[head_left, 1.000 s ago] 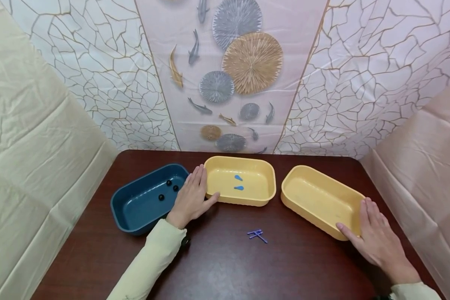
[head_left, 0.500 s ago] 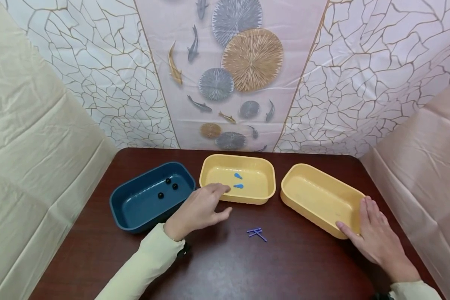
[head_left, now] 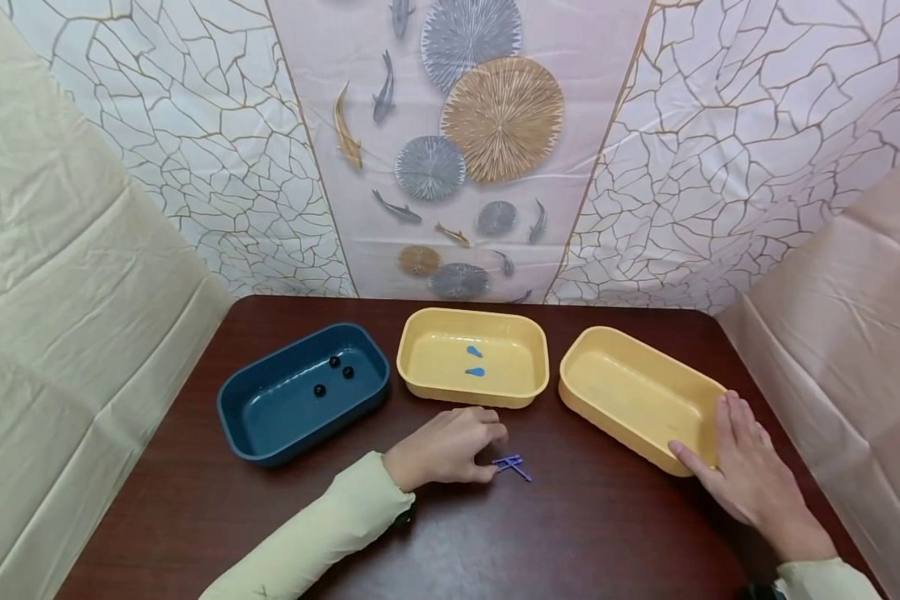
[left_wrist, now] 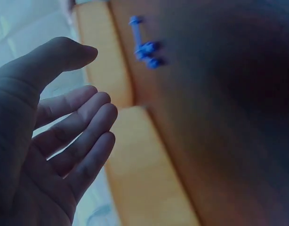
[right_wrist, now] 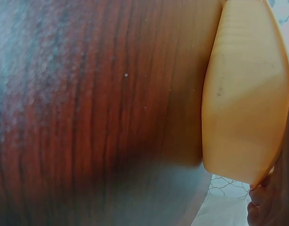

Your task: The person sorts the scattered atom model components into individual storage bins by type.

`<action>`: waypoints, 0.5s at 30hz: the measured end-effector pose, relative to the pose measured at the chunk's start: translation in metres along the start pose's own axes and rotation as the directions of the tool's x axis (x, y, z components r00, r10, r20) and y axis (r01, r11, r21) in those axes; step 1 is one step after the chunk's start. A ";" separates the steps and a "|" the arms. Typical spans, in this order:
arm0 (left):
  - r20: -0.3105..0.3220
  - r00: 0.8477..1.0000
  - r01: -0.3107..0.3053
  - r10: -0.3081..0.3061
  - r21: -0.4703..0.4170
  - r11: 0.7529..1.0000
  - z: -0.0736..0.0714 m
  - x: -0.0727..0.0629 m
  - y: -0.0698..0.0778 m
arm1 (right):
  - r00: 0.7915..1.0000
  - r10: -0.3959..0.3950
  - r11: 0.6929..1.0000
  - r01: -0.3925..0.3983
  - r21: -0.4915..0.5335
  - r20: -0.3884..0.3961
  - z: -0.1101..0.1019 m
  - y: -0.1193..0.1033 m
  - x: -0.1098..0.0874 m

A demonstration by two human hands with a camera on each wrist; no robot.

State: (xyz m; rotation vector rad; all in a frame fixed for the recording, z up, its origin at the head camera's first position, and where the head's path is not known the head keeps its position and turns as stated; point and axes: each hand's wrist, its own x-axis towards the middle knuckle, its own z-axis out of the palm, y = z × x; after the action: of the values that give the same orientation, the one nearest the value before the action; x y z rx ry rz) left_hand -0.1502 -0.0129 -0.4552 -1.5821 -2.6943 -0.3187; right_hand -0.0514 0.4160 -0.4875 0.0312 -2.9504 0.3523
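My left hand (head_left: 450,447) hovers over the table just left of a small pile of purple rods with knobbed ends (head_left: 513,465). In the left wrist view, its thumb and fingers are apart and loosely bent, with nothing between them, and the rods (left_wrist: 143,47) lie beyond the fingertips. My right hand (head_left: 763,483) rests against the near right end of the right yellow bin (head_left: 630,433), fingers straight along the outside and thumb over the rim. Only part of that hand (right_wrist: 264,202) shows beside the bin in the right wrist view.
A middle yellow bin (head_left: 468,395) holds two small blue drop-shaped pieces (head_left: 475,372). To its left stands a dark blue bin (head_left: 303,442) with several black balls (head_left: 319,390). The brown table (head_left: 570,542) meets patterned cloth (head_left: 502,250) at the back.
My left hand has left the gap between the blue bin and the middle yellow bin and moved right and nearer, over to the purple rods. My right hand has stayed in place.
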 end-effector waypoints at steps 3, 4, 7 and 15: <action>-0.003 0.999 -0.036 0.036 0.029 0.999 0.011 0.006 0.001 | 1.000 0.003 1.000 -0.003 -0.001 0.000 0.000 0.000 0.000; -0.005 0.999 -0.045 0.045 0.035 0.998 0.014 0.008 0.001 | 1.000 0.002 1.000 -0.002 -0.001 -0.002 0.000 0.000 0.000; -0.007 0.998 -0.060 0.061 0.046 0.997 0.020 0.012 0.002 | 1.000 -0.001 1.000 0.001 0.000 -0.007 0.000 0.000 0.000; 0.003 0.998 -0.058 0.058 0.088 0.994 0.028 0.016 0.003 | 1.000 0.003 1.000 -0.003 0.004 0.008 0.000 0.000 0.001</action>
State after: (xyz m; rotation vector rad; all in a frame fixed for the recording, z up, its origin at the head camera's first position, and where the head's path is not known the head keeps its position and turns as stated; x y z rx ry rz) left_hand -0.1526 0.0071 -0.4803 -1.6324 -2.6165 -0.1961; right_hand -0.0519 0.4165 -0.4874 0.0289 -2.9576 0.3587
